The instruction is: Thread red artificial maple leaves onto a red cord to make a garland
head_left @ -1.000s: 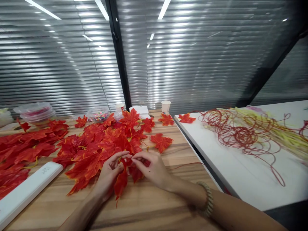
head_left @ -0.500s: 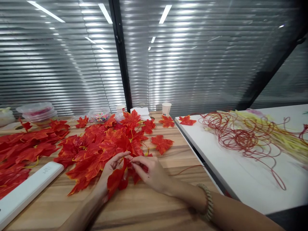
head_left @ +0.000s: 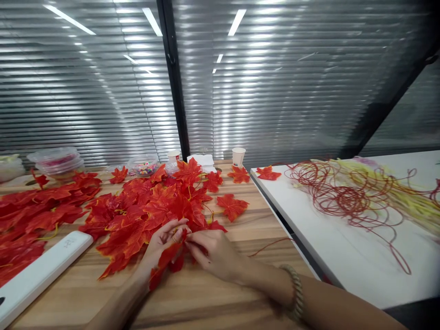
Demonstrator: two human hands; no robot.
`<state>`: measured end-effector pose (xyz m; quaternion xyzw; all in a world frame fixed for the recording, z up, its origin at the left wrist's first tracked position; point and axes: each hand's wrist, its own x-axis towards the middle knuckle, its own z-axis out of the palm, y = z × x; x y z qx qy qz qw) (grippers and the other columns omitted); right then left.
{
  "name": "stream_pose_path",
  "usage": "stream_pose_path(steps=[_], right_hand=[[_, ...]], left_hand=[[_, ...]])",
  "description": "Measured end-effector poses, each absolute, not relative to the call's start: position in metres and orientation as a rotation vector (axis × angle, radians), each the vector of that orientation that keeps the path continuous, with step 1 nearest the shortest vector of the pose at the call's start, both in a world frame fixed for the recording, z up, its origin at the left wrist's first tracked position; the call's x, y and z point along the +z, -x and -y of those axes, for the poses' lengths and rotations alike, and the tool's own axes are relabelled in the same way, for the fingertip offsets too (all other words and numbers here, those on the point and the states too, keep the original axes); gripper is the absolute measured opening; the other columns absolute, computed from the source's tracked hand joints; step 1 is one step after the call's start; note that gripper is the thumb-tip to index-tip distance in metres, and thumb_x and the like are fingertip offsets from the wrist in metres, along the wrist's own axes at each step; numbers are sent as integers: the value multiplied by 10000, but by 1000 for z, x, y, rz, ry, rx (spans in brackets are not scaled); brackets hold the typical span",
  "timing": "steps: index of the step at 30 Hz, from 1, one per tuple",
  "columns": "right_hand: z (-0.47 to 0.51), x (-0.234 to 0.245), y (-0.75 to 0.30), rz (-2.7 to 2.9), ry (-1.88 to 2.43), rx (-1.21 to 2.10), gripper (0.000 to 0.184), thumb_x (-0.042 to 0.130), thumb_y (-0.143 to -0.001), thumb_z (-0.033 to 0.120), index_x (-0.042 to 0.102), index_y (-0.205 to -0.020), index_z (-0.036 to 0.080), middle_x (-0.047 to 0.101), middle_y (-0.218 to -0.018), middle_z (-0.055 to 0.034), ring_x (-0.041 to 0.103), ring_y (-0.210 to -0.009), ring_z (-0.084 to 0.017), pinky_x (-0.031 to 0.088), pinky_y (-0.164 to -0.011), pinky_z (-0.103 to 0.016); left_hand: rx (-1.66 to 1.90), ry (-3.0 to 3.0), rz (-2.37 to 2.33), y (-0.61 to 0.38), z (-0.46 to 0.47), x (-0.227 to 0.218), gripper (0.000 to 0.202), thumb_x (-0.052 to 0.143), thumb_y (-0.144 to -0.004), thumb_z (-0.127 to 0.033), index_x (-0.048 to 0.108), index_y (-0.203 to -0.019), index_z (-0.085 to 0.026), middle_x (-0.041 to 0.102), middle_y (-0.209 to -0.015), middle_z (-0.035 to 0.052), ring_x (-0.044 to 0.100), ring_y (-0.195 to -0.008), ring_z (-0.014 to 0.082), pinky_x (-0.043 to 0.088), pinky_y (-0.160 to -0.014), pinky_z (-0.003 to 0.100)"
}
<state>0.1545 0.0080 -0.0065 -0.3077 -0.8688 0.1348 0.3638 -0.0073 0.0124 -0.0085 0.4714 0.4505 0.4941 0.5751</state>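
Note:
My left hand [head_left: 164,241] is closed on a red artificial maple leaf [head_left: 164,262], which hangs down in front of the palm. Close beside it, my right hand [head_left: 213,251] pinches at the same leaf's base with thumb and forefinger. Whether its fingertips also hold a cord is too small to make out. Past both hands lies a heap of red maple leaves [head_left: 151,201] with yellow stems. A thin red cord [head_left: 270,245] runs over the wood to the right of my right wrist, which wears a braided band [head_left: 296,291].
A long white device [head_left: 44,266] lies at the left, beside more red leaves [head_left: 51,206]. Plastic tubs [head_left: 57,160], a bead container [head_left: 144,166] and a paper cup [head_left: 238,156] line the back. The white table [head_left: 364,266] at right bears tangled red cord [head_left: 350,199] and yellow strands [head_left: 405,201].
Both hands stay together with small finger movements. The held leaf has turned and shifted slightly left, and my right fingers have closed in nearer its base.

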Motion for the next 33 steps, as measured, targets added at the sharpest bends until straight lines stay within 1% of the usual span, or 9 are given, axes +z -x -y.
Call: stream_pose_path(steps=[2, 4, 6, 12, 16, 19, 23, 29, 33], right_hand=[[-9, -6, -155, 2264, 778, 313, 144, 424, -791, 134, 567, -794, 148, 628, -718, -43, 554, -618, -133, 373, -572, -217], [-9, -6, -155, 2282, 756, 293, 128, 429, -772, 120, 551, -745, 150, 615, -683, -40, 536, -586, -130, 352, -543, -215], [-10, -6, -156, 2280, 765, 275, 131, 425, -763, 110, 541, -724, 156, 606, -665, -34, 524, -565, -125, 336, -525, -214], [-11, -6, -155, 2308, 836, 211, 152, 427, -783, 137, 529, -674, 162, 600, -643, -26, 522, -550, -121, 319, -510, -214], [-12, -8, -154, 2317, 842, 260, 146, 427, -797, 139, 571, -799, 164, 628, -709, -32, 557, -601, -125, 354, -547, -203], [-12, -10, -152, 2297, 811, 307, 201, 424, -797, 126, 578, -919, 171, 647, -783, -37, 581, -659, -130, 383, -592, -202], [-12, -10, -152, 2262, 775, 326, 239, 424, -808, 144, 567, -996, 174, 653, -857, -40, 593, -702, -141, 403, -627, -215], [-12, -7, -154, 2270, 792, 346, 243, 423, -793, 122, 556, -992, 158, 646, -859, -61, 596, -737, -154, 419, -655, -228], [-8, -3, -155, 2299, 698, 375, 238, 476, -755, 151, 543, -984, 151, 635, -873, -68, 588, -768, -165, 423, -668, -233]], left_hand=[[1156, -1122, -1099, 6, -11, -6, 366, 688, -609, -326, 629, -921, -144, 649, -791, 61, 542, -524, 84, 421, -453, 167], [1158, -1142, -1129, 5, -10, -3, 339, 716, -569, -317, 649, -848, -135, 652, -730, 49, 578, -633, 123, 461, -577, 198], [1153, -1153, -1155, 4, -10, -3, 317, 716, -566, -328, 656, -815, -142, 650, -691, 37, 580, -662, 133, 464, -614, 208], [1230, -1193, -1238, 6, -11, -4, 298, 700, -591, -333, 663, -821, -148, 648, -773, 50, 576, -746, 148, 460, -682, 222], [1283, -1199, -1229, 12, -13, -3, 323, 692, -602, -342, 659, -857, -146, 622, -691, 41, 564, -680, 135, 458, -644, 218], [1345, -1165, -1243, 19, -17, -4, 344, 697, -596, -346, 648, -873, -147, 616, -700, 38, 555, -643, 121, 444, -581, 195], [1388, -1132, -1227, 23, -20, -8, 379, 696, -586, -368, 638, -887, -146, 603, -658, 19, 515, -536, 92, 409, -495, 179], [1326, -1293, -1275, 13, -11, -2, 294, 674, -617, -338, 659, -827, -132, 614, -692, 41, 539, -621, 121, 433, -572, 198], [1328, -1408, -1293, 10, -5, -2, 249, 634, -662, -322, 658, -846, -155, 597, -663, 28, 536, -620, 131, 439, -581, 204]])
